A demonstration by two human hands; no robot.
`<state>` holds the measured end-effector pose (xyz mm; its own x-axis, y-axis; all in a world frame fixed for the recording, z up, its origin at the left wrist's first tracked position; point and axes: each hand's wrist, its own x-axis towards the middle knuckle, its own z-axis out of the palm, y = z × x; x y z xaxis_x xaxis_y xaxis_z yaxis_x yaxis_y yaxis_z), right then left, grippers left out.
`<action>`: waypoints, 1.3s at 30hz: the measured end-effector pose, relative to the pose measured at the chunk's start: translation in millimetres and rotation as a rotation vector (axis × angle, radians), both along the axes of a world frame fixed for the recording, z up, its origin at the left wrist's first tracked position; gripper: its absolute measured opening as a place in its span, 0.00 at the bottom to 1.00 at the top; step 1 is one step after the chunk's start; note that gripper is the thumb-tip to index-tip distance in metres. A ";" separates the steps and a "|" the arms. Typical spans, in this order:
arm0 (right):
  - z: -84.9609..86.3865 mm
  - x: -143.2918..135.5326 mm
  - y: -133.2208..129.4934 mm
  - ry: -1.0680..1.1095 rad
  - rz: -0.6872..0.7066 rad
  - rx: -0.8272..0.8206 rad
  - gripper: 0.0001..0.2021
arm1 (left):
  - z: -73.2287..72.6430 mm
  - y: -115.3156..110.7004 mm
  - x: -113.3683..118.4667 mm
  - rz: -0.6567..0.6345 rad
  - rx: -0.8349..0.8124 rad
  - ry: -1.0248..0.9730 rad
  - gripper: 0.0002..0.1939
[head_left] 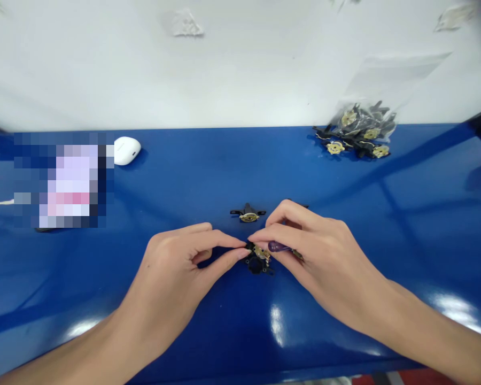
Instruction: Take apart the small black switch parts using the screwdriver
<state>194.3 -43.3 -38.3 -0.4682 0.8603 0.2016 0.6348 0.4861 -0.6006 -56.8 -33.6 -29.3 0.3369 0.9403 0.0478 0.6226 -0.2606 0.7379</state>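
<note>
My two bare hands meet over a blue table (184, 182), at a small black frame (255, 264) that bears a brass-coloured disc (262, 251). Everything here is placed from that frame. My left hand (196, 255) comes in from its left, thumb and forefinger nearly together, pinching its upper left edge. My right hand (308, 238) comes in from its right, fingers curled narrow around a purple handle (279, 246), the rounded end of which shows between thumb and forefinger. My right forefinger reaches to the top of the frame; I cannot tell whether it presses on the disc.

Just beyond the frame lies a second part (248, 215), also black with a brass-coloured disc, apart from my fingers. Well beyond the frame and to its right, near the table's far edge, sits a pile of similar parts (347, 145), touching a clear plastic bag (371, 123) with more of them inside. Far to the frame's left are a rounded white case (127, 151) and, left of the case, a phone (70, 184) blurred into large squares.
</note>
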 end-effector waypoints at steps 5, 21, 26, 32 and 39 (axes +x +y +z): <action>1.0 0.9 -0.3 0.005 -0.005 -0.009 0.13 | 1.1 1.4 1.0 0.016 -0.025 0.009 0.04; 20.5 -2.8 -0.3 0.154 -0.221 0.149 0.08 | 24.9 11.0 0.5 0.127 -0.844 -0.953 0.27; 23.0 -7.7 -5.6 0.157 -0.153 0.194 0.08 | 25.3 6.0 2.7 -0.017 -1.026 -1.116 0.36; 12.8 -13.5 -10.9 0.061 -0.058 0.206 0.06 | 20.9 1.2 3.5 -0.143 -1.177 -1.182 0.37; 8.8 -8.3 -12.0 0.047 -0.093 0.189 0.07 | 20.7 3.4 4.2 -0.095 -1.152 -1.204 0.38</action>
